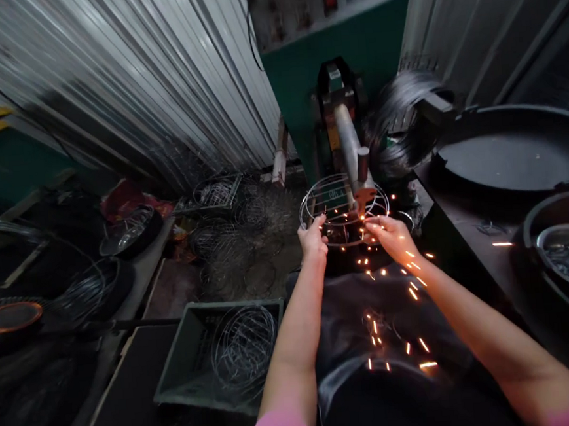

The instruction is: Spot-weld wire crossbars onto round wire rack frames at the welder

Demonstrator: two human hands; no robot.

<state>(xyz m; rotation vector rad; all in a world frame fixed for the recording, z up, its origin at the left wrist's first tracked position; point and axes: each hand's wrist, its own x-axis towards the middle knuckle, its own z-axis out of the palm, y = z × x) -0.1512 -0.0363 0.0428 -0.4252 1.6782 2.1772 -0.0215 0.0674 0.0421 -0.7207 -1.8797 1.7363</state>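
Observation:
A round wire frame [302, 206] of thin bright rings is held level at the spot welder's electrode [365, 197]. My left hand [313, 239] is closed on the frame's near left edge, thumb on top. At the near right edge, my right hand [389, 232] pinches its fingers together close under the electrode tip; whether they hold the ring or a small piece of wire is hidden. Orange sparks [365, 259] spray from the contact point down over the dark apron [350, 300] and past my right forearm.
Left of my arm stands a green crate [213, 305] with round wire pieces inside. More wire frames [217, 235] are heaped behind it. A wire bundle [399, 115] is right of the welder. A dark basin [506, 146] and a metal bowl [545, 240] stand at the right.

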